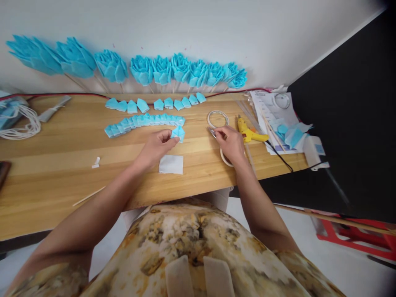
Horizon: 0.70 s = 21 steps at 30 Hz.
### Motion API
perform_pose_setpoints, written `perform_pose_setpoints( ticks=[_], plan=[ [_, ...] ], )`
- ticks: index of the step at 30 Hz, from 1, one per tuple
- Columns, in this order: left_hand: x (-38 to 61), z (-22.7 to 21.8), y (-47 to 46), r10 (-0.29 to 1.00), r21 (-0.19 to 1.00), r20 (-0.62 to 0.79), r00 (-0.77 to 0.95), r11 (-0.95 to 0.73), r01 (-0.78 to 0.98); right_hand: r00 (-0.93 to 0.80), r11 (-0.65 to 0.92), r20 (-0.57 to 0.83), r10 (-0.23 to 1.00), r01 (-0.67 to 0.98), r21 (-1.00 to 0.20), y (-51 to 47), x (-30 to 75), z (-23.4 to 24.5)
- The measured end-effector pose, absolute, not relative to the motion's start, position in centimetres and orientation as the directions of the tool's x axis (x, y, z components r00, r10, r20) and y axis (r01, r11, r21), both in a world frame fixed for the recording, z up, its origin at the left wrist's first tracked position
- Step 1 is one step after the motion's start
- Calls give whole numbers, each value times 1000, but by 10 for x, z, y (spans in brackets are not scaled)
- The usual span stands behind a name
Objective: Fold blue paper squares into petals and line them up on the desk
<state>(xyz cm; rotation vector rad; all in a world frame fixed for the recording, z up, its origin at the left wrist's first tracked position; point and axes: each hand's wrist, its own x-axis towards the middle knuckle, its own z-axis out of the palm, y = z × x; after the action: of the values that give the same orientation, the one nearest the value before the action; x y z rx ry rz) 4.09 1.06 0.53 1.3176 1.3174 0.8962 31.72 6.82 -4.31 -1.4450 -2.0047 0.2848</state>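
My left hand (156, 146) pinches a folded light-blue paper petal (178, 133) just above the wooden table (62, 165). A white paper square (171, 164) lies right below that hand. My right hand (229, 142) is closed on a small metal tool (212, 132), maybe tweezers or scissors, and rests over a tape roll (224, 157). A second tape ring (218, 119) lies just beyond the right hand. Two rows of folded blue petals, a near row (142, 122) and a far row (154, 104), lie past my hands.
Several blue paper flowers on sticks (161, 70) lean on the white wall. A yellow glue gun (249, 133) with black cord sits right of my hand, beside papers and blue scraps (289, 132). White cord (21, 123) lies far left; a wooden skewer (88, 196) near the front edge.
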Motion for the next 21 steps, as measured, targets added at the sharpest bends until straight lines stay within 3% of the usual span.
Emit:
perform_pose_setpoints(
  ticks=[5,15,21],
  plan=[
    [39,2,12,978,963,-164,127,131,234,-192,384,366,911,719,-579,67,319,-44],
    [41,3,11,973,963,-189,132,157,217,-186,344,367,911,834,-431,73,315,-50],
    [42,4,10,970,965,-201,136,172,199,-166,304,336,927,858,-415,77,316,-54]
  ],
)
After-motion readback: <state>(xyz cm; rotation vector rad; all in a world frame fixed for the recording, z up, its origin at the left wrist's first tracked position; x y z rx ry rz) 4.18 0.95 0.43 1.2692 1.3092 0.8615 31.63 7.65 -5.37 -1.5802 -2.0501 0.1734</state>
